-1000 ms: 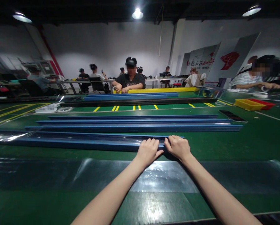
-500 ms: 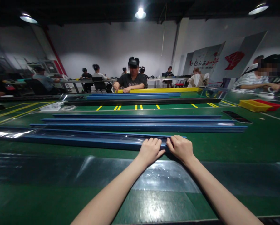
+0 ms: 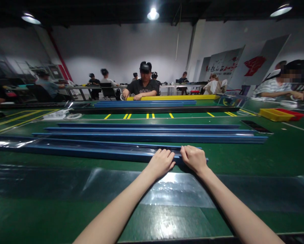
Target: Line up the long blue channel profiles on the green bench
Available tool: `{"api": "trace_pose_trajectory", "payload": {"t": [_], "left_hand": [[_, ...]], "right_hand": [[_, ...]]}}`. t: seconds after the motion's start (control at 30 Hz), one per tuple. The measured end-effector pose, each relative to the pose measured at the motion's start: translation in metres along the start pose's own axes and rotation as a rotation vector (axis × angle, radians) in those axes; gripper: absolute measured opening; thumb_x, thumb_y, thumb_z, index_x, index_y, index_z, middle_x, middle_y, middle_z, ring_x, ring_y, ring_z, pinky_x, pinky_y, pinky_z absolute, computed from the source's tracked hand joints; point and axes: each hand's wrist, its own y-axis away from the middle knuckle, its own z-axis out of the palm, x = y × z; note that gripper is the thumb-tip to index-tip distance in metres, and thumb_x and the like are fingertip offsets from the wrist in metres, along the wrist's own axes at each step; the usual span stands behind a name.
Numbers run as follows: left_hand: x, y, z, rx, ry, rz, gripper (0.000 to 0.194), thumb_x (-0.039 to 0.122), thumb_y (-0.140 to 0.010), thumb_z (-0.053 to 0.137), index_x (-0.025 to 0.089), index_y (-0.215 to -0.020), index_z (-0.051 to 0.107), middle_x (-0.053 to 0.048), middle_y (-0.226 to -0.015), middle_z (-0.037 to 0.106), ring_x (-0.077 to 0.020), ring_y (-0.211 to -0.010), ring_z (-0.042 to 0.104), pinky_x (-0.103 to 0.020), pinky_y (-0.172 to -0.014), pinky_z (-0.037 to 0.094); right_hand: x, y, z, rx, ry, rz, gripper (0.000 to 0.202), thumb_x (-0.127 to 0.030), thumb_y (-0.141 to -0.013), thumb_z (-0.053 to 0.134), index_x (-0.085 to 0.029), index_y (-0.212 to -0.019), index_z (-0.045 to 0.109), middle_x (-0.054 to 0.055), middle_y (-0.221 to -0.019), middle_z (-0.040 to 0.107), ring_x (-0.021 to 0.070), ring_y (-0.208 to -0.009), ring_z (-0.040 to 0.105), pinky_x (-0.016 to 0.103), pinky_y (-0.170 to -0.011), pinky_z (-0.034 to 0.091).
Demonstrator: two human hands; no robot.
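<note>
A long blue channel strip [image 3: 111, 151] lies across the table, its right end near my hands and its left part under shiny clear film [image 3: 17, 144]. My left hand [image 3: 161, 163] is closed over its near edge, fingers curled into the channel. Close to the right end, my right hand [image 3: 194, 158] is also closed on the strip, with the tip showing just past the wrist. A small gap separates the hands. Under my forearms, a wide clear plastic sheet [image 3: 111, 186] lies flat on the green table.
Beyond the held strip lie several more blue strips [image 3: 152, 138], a long black strip [image 3: 154, 110] and a dark phone [image 3: 256, 127]. Yellow [image 3: 279, 114] and red [image 3: 295, 115] trays stand at the right. A person [image 3: 143, 86] works opposite beside a yellow strip [image 3: 177, 97].
My left hand has shifted slightly left along the strip, widening the gap between the hands. More of the strip's right end shows beside my right hand.
</note>
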Motion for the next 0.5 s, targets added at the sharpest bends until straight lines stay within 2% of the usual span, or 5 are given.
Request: {"api": "trace_pose_trajectory", "payload": {"t": [0.1,0.27,0.5], "left_hand": [[-0.006,0.003,-0.005,0.008,-0.014,0.014,0.015,0.029,-0.081,0.049,0.017,-0.090,0.047,-0.004,-0.084,0.054,-0.0186,-0.081,0.050,-0.030,-0.070,0.036],[-0.022,0.010,-0.009,0.007,-0.040,-0.036,0.027,0.039,-0.076,0.055,0.017,-0.089,0.049,-0.004,-0.085,0.055,-0.0191,-0.082,0.050,-0.030,-0.071,0.036],[-0.033,0.014,-0.003,0.001,-0.039,-0.038,0.034,0.044,-0.071,0.060,0.017,-0.088,0.049,-0.003,-0.083,0.058,-0.0188,-0.081,0.052,-0.028,-0.068,0.035]], "right_hand": [[0.001,0.000,0.000,0.012,-0.002,-0.014,0.044,-0.027,-0.084,0.030,-0.015,-0.050,0.055,0.004,-0.049,0.057,0.0090,-0.044,0.046,0.025,-0.046,0.019],[0.007,0.000,0.000,0.033,0.022,-0.015,0.043,-0.027,-0.084,0.031,-0.015,-0.049,0.055,0.004,-0.049,0.057,0.0092,-0.043,0.046,0.024,-0.046,0.019],[0.034,0.007,-0.001,0.031,0.079,0.034,0.045,-0.027,-0.082,0.031,-0.015,-0.045,0.054,0.005,-0.047,0.057,0.0097,-0.040,0.045,0.024,-0.045,0.020]]}}
